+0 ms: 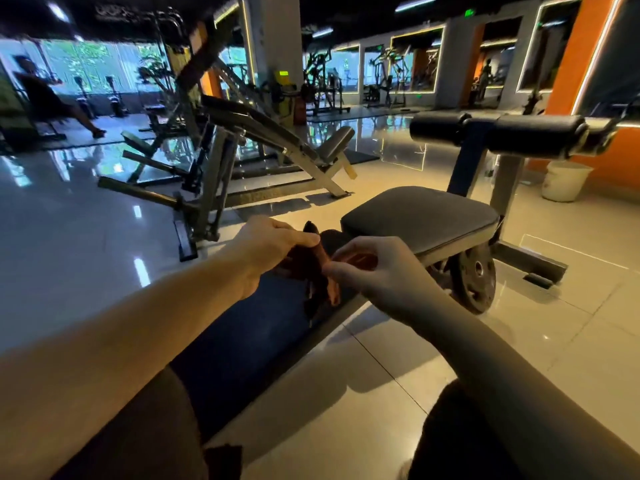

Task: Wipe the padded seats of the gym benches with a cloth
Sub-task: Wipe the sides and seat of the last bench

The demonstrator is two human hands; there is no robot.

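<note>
Brownish cloth [313, 271], dark & crumpled, is held between both hands just above the bench, roughly over the spot where the long back pad [256, 327] meets the seat pad [419, 220]. The left hand [273, 247] has its fingers curled over the upper bunch of it, thumb on top. The right hand [375, 268] pinches a lower edge w/ thumb & fingertips, other fingers loosely bent. A tail of the cloth hangs down toward the back pad, but the light's too dim to say whether it touches.

Step in hand, I'd say: sorting the cloth out, i.e. refolding or bunching it, not wiping yet. The seat pad lies just beyond the hands, w/ the foam leg rollers [491, 133] up past its far end & a weight plate [476, 271] down by the frame underneath.

Next move prob. calls for one hand to gather the cloth into a flat wad, press it onto the seat pad & sweep across the whole top, edges incl. The other hand can let go or steady itself on the frame. The back pad nearer the person likely wants the same pass.

An incline bench [277, 133] stands well apart across the glossy floor, its small seat [336, 142] at the low end, so a later stop by my guess. A white bucket [566, 180] sits by the orange wall; maybe for rinsing, contents not visible. Another person [45, 95] is far off by the windows.
</note>
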